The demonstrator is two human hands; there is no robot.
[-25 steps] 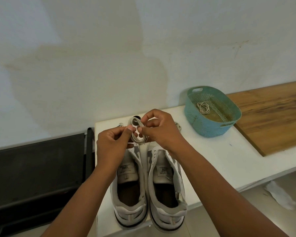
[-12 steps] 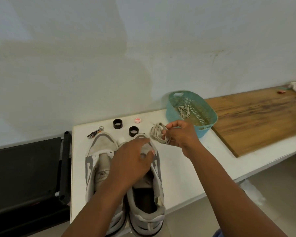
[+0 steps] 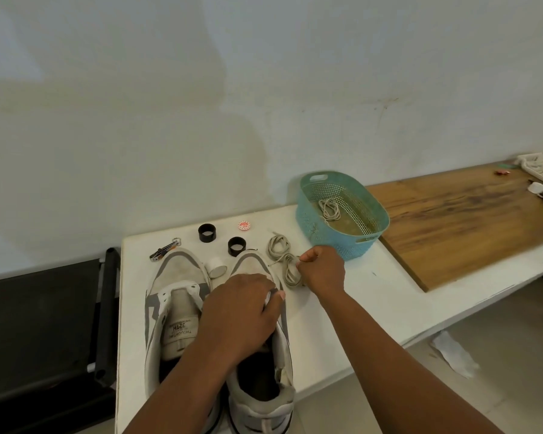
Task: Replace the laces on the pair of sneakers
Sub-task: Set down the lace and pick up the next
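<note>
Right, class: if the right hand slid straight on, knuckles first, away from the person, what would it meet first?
Probably the teal basket: the right hand, pinching a lace bundle, points towards its near wall. Depth is uncertain.

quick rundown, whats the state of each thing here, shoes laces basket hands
left sneaker: unlaced, tongue showing, on the table
right sneaker: unlaced, left hand on it
left hand: grips the right sneaker's upper
right hand: pinches a coiled lace
coiled lace: bundled, held beside the right sneaker
loose lace: lying on the table
basket: upright, one lace bundle inside
lace bundle: coiled in the basket
</note>
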